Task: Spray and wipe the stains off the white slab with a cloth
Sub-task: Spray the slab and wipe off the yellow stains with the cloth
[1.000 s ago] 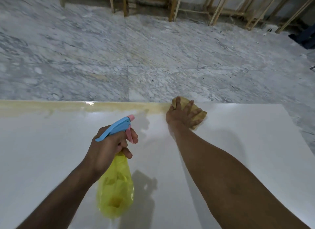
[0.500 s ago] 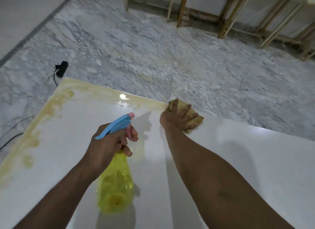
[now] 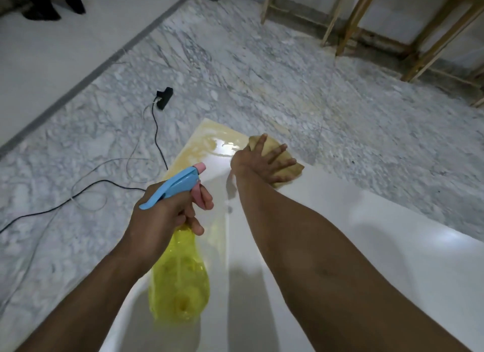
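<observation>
The glossy white slab [image 3: 366, 246] lies on the floor and fills the lower right. Yellowish-brown stains [image 3: 201, 144] cover its far left corner and run down its left edge. My right hand [image 3: 262, 163] presses flat, fingers spread, on a tan cloth [image 3: 286, 165] at the slab's far edge, just right of the stained corner. My left hand [image 3: 167, 215] grips a yellow spray bottle [image 3: 180, 278] by its neck above the slab. The bottle's blue head and pink nozzle point toward the stains.
Grey-veined marble floor [image 3: 262, 71] surrounds the slab. A black power plug block [image 3: 164, 97] with cables [image 3: 78, 194] lies on the floor to the left. Wooden frames [image 3: 392, 24] lean along the far wall. Dark shoes or legs [image 3: 47, 3] stand at the top left.
The view has swung left, bringing the slab's stained left corner and the cables into sight. My right hand with the cloth has slid left along the far edge toward that corner.
</observation>
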Available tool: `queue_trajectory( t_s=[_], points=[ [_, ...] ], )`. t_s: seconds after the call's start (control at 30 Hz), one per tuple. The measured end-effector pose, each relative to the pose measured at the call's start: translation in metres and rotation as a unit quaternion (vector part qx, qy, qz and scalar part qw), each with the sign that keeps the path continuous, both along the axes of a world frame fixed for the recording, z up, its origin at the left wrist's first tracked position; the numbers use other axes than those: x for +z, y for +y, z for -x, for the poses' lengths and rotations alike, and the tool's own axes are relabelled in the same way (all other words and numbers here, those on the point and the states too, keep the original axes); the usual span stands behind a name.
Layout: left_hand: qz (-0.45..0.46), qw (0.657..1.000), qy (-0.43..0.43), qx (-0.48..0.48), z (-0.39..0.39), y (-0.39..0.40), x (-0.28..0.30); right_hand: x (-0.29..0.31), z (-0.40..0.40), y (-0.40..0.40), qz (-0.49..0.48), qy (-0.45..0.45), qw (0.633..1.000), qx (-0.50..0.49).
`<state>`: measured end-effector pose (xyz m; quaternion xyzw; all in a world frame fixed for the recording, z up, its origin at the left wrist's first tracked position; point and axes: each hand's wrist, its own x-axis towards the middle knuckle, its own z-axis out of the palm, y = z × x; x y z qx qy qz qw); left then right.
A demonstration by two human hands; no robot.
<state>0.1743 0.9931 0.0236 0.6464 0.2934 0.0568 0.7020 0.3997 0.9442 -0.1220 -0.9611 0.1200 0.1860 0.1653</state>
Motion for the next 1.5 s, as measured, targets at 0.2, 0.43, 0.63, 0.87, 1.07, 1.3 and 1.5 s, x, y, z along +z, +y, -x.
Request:
queue_trajectory(
  t_s=[0.2, 0.43, 0.63, 0.87, 1.07, 1.3, 1.5],
  points=[
    [-0.018, 0.999, -0.018, 0.034, 0.032, 0.050, 0.000, 0.006, 0.016, 0.097, -0.019, 0.007, 0.998, 0.054],
    [-0.044, 0.995, -0.012, 0.087, 0.077, 0.083, -0.006, 0.030, 0.037, 0.176, -0.079, 0.067, 0.975, 0.194],
    [-0.001, 0.996, -0.014, 0.089, 0.095, 0.087, 0.006, 0.066, 0.041, 0.168, -0.230, 0.114, 0.942, 0.216],
    [0.029, 0.997, -0.014, 0.067, 0.097, 0.079, 0.009, 0.106, 0.057, 0.109, -0.593, 0.250, 0.765, -0.013],
    [0.003, 0.997, 0.003, 0.083, 0.106, 0.034, 0.036, 0.125, 0.084, 0.016, -0.685, 0.300, 0.660, -0.067],
    [0.007, 0.990, 0.032, 0.134, 0.127, -0.028, 0.042, 0.125, 0.127, -0.074, -0.689, 0.319, 0.649, -0.058],
    [-0.014, 0.989, 0.052, 0.135, 0.148, -0.091, 0.045, 0.132, 0.161, -0.136, -0.693, 0.326, 0.642, -0.044]
  ],
)
